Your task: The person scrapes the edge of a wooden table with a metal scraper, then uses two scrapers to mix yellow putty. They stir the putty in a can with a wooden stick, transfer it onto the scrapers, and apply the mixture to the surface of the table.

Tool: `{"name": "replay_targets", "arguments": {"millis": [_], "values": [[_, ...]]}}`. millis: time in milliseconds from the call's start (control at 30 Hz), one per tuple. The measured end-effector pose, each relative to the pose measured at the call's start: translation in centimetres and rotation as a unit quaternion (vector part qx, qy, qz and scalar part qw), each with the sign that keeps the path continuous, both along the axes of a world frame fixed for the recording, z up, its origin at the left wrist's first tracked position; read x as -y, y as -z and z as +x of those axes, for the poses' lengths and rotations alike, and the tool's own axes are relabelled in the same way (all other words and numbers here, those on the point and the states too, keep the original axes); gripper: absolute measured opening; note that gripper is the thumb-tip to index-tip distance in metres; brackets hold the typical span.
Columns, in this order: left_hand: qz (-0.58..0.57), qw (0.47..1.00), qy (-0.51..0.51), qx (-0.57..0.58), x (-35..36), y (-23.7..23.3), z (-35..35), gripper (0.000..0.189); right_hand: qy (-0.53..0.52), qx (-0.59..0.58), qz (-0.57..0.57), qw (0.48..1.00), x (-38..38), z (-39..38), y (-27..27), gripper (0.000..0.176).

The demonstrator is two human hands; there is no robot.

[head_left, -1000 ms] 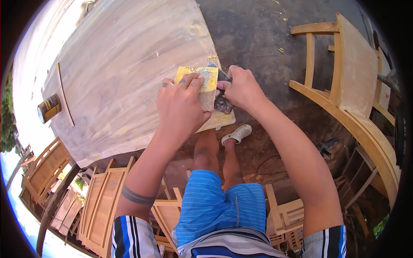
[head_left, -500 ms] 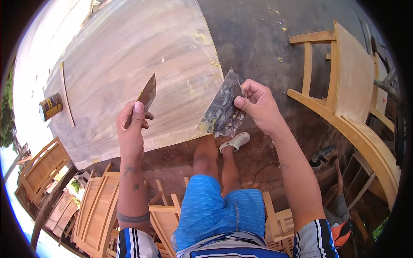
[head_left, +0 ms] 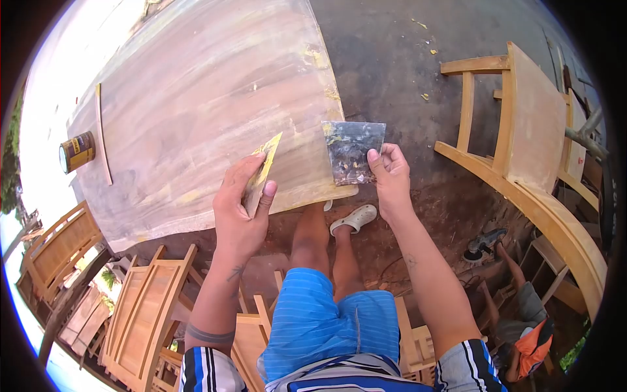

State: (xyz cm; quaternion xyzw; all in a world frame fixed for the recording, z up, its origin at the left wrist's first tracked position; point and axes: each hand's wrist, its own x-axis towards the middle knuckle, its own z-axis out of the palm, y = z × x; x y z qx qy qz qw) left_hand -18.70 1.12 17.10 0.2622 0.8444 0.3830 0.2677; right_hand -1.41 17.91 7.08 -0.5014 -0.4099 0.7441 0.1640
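Note:
My left hand point(head_left: 243, 201) grips a thin putty scraper point(head_left: 266, 164) by its lower part, its face smeared with yellow. In my right hand point(head_left: 392, 179) is a dark, roughly square putty scraper point(head_left: 356, 149), pinched at its lower right corner between thumb and fingers. Whitish smears and a yellow patch mark its surface. The two scrapers are apart. Both hands are above the near right part of a large pale wooden board point(head_left: 196, 111), which carries whitish streaks and yellow putty along its right edge.
A can point(head_left: 78, 152) lies at the board's left beside a thin wooden strip point(head_left: 103, 134). Wooden furniture frames point(head_left: 140, 313) stand at lower left, and a curved wooden frame point(head_left: 522, 176) at right. Another person point(head_left: 522, 326) is at lower right, a hand by a power tool point(head_left: 484, 245).
My left hand has moved right and turned its scraper so the yellow-smeared face shows. My right hand has shifted slightly left and rotated its scraper more upright. The other person shows more.

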Motion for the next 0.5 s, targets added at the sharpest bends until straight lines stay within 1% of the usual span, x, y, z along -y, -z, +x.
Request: {"name": "replay_targets", "arguments": {"millis": [33,67,133,167,200,233,267,333,400,500], "values": [[-0.01,0.999,0.026,-0.033,-0.2,0.1,0.4,0.041,0.028,0.004,-0.006,1.0,0.6,-0.1,-0.2,0.014],[-0.02,0.996,0.052,-0.066,-0.3,0.2,0.8,0.042,0.032,0.033,-0.002,0.999,1.6,-0.4,-0.5,0.019],[-0.026,0.987,0.098,-0.124,-0.7,0.7,1.6,0.045,-0.033,0.081,-0.027,0.996,1.9,0.3,-1.0,0.023],[-0.045,0.985,0.111,-0.126,-0.9,0.7,2.0,0.045,-0.067,0.105,-0.041,0.991,2.0,0.4,-1.2,0.024],[-0.063,0.982,0.125,-0.128,-1.2,0.6,2.4,0.045,-0.066,0.127,-0.028,0.989,1.9,0.4,-1.4,0.025],[-0.081,0.978,0.14,-0.131,-1.6,0.5,2.7,0.044,-0.019,0.128,0.034,0.991,2.1,0.2,-1.0,0.024],[-0.085,0.973,0.147,-0.158,-1.7,0.8,3.0,0.046,0.028,0.129,0.096,0.987,2.1,-0.1,-0.3,0.024],[-0.105,0.958,0.183,-0.196,-2.0,1.4,3.2,0.048,0.035,0.122,0.151,0.98,1.2,-0.2,0.5,0.025],[-0.124,0.941,0.213,-0.23,-2.3,1.6,3.6,0.049,-0.046,0.108,0.134,0.984,-0.1,0.5,0.8,0.029],[-0.141,0.922,0.24,-0.269,-2.9,1.9,4.4,0.049,-0.18,0.238,0.133,0.945,0.0,-0.5,-1.3,0.034]]}}
